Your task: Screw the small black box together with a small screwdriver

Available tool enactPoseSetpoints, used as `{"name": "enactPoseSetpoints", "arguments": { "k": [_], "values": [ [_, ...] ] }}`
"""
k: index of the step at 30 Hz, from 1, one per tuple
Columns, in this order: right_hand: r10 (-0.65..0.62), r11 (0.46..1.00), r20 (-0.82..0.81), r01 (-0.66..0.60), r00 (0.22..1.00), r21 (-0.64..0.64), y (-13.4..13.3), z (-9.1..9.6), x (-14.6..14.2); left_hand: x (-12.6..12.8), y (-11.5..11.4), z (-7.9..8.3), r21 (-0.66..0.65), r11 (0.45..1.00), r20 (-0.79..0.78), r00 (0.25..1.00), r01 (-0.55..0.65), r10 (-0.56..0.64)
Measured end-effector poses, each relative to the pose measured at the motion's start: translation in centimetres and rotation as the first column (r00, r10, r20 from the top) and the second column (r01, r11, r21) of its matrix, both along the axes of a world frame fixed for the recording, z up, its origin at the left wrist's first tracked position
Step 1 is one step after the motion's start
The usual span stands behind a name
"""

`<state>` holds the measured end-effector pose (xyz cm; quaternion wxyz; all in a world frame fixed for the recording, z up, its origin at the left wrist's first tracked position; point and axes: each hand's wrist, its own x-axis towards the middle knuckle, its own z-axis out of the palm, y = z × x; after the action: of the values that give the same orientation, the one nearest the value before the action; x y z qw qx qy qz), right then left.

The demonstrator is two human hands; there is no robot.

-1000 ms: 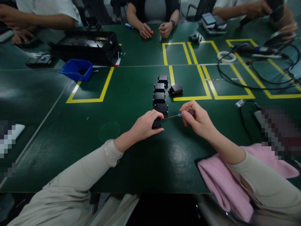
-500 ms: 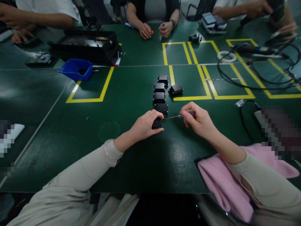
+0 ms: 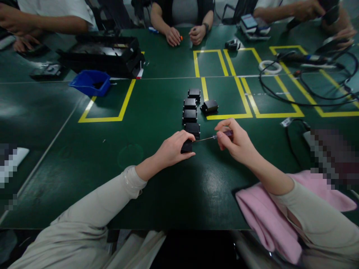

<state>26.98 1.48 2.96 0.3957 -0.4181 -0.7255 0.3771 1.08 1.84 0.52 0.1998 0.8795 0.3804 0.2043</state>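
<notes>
Head view: left hand [image 3: 172, 147] clasps black box [image 3: 186, 147], right hand [image 3: 235, 139] pinches screwdriver [image 3: 228, 133]; apparently screw-turning, next needing steady alignment.

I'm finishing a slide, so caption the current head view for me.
Left hand grips a small black box on a green table; right hand points a screwdriver at its end.

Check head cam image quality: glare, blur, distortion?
Head view: dim; soft glare on the green table, lower centre; corners stretched, pixelated patches at both side edges; a co-worker's hand at upper right blurred. Same head view: tip of the screwdriver too fine to resolve near the left hand.
</notes>
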Motion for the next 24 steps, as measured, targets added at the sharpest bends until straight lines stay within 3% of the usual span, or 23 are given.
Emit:
{"name": "enactPoseSetpoints", "arguments": {
  "k": [24],
  "values": [
    [0.014,1.000,0.070,-0.015,0.997,0.017,-0.05,0.27,-0.04,0.04,0.00,0.08,0.004,1.000,0.002,1.000,-0.009,0.009]
  ]
}}
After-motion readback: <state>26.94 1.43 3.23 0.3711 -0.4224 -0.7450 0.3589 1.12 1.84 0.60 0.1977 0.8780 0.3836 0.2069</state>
